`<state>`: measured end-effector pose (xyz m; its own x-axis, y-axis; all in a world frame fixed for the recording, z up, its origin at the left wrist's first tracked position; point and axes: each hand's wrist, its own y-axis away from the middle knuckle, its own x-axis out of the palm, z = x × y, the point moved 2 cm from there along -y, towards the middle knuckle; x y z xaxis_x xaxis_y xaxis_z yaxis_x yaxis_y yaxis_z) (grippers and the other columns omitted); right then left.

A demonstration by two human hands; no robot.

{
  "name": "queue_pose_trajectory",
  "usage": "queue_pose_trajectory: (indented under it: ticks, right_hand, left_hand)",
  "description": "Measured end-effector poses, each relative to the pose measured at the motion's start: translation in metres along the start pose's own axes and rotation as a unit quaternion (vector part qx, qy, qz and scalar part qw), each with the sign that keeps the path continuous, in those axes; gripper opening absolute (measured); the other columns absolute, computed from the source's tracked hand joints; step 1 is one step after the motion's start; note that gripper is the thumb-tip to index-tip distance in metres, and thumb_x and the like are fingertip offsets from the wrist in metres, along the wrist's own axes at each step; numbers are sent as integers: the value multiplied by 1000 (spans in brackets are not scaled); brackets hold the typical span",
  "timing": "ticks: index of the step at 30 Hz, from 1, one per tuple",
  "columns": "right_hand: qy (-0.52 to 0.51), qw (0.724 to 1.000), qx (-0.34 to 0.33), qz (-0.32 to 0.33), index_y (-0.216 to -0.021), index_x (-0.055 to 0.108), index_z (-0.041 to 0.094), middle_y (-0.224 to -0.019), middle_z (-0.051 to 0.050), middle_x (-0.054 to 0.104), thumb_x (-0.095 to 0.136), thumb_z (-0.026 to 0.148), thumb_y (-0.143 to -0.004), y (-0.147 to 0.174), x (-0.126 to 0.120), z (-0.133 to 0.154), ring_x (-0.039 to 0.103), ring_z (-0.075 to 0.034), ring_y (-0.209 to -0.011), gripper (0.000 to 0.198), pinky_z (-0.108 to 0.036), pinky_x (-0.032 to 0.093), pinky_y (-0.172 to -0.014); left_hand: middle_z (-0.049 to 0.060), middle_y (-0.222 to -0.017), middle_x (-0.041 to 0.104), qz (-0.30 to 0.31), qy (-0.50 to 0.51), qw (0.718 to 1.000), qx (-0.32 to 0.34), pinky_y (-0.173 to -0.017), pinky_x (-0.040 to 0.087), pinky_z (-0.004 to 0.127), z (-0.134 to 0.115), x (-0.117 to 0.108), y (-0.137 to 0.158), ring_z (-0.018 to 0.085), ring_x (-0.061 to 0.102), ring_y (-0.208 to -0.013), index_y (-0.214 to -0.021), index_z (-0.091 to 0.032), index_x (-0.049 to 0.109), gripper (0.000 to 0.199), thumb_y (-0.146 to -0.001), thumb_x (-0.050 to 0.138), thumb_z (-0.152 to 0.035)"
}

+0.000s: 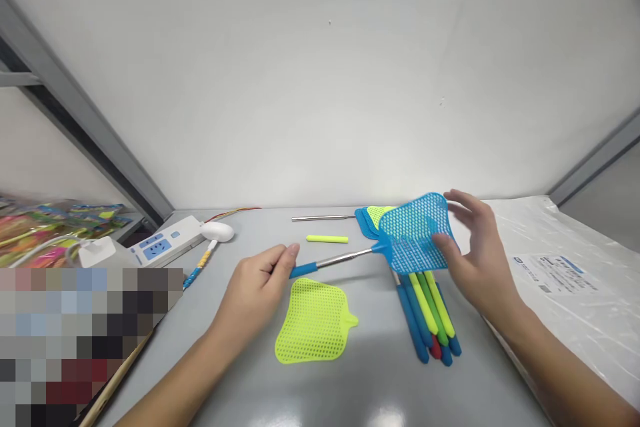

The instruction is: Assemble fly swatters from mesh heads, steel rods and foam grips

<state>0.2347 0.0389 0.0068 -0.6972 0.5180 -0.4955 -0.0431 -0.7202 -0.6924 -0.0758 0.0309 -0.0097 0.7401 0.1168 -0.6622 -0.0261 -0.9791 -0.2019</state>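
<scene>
My left hand (265, 280) is closed round the blue handle of a fly swatter, whose metal shaft slants up to the right. At its far end, the blue mesh head (415, 233) is lifted above the table. My right hand (475, 253) is at the right edge of that head, thumb over the mesh and fingers curved at the upper corner. A loose yellow-green swatter head (315, 320) lies below my left hand. Under the raised head, a bundle of swatter handles (425, 320) in blue, yellow, green and red points towards me.
Behind lie a metal swatter shaft (323, 218) with its head, and a yellow-green handle (327, 239). A white power strip (165, 243) and a white plug-like device (217, 232) are left. Plastic packaging (565, 267) covers the right; colourful bagged items (40, 233) sit far left.
</scene>
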Motion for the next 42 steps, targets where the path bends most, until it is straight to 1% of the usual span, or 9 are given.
queue_pose_trajectory:
  ticks: [6,16,20,23,27,31,33,38,42]
  right_hand:
    - [-249,918,257,171,-88,59,23,-59,-1,64,52,50,-90,14,16,16,63,-20,-53,28,-34,54,-54]
    - [-350,883,281,140,-102,54,24,-66,2,59,56,50,-88,7,15,2,53,-13,-43,30,-28,48,-43]
    - [-403,878,227,120,-121,40,27,-94,-4,60,43,49,-94,12,25,1,65,-17,-64,36,-34,55,-56]
    - [-298,940,95,140,-129,31,30,-103,-5,56,53,37,-91,29,39,16,64,-15,-69,45,-33,55,-62]
    - [-11,960,-186,208,-129,42,28,-95,-5,58,52,22,-91,51,53,44,55,-14,-65,39,-27,44,-57]
    - [115,943,-272,156,-97,61,21,-70,-2,53,44,16,-92,48,47,52,45,-15,-59,18,-28,32,-54]
    - [109,952,-256,130,-84,60,19,-66,-2,53,47,21,-93,41,38,47,45,-15,-60,16,-29,33,-58]
    - [143,980,-81,109,-85,58,22,-76,-3,62,48,33,-95,21,20,18,56,-17,-66,18,-29,39,-60]
    - [154,977,32,145,-96,56,26,-79,-1,66,47,36,-94,15,14,3,60,-19,-64,13,-29,41,-53]
  left_hand:
    - [-5,-57,29,-9,-14,1000,5,-53,25,25,6,-2,-1,12,32,-55,-60,-20,38,47,-94,37,-54]
    - [-6,-59,39,122,120,984,-38,-51,29,23,-8,15,10,10,37,-55,-74,-20,51,39,-89,51,-56]
    - [-9,-59,25,197,355,907,-115,-40,26,20,-8,20,10,7,21,-45,-87,-24,46,31,-91,47,-54]
    - [-9,-65,28,205,460,858,-101,-44,35,21,-11,27,16,7,24,-47,-101,-27,43,22,-95,45,-48]
    - [-5,-72,48,347,422,835,-67,-67,44,29,-26,42,42,8,47,-56,-127,-27,36,33,-98,41,-42]
    - [2,-92,58,458,380,802,-48,-66,45,30,-36,48,58,12,56,-65,-139,-31,32,56,-90,57,-43]
    - [4,-94,59,444,373,815,-23,-67,46,30,-33,45,52,14,57,-71,-132,-29,46,48,-88,58,-45]
    - [3,-88,60,225,189,955,50,-75,43,30,-13,28,19,16,56,-82,-96,-23,65,26,-94,48,-42]
    - [3,-85,61,145,94,981,88,-75,42,31,-3,22,6,17,55,-80,-86,-21,63,31,-97,41,-39]
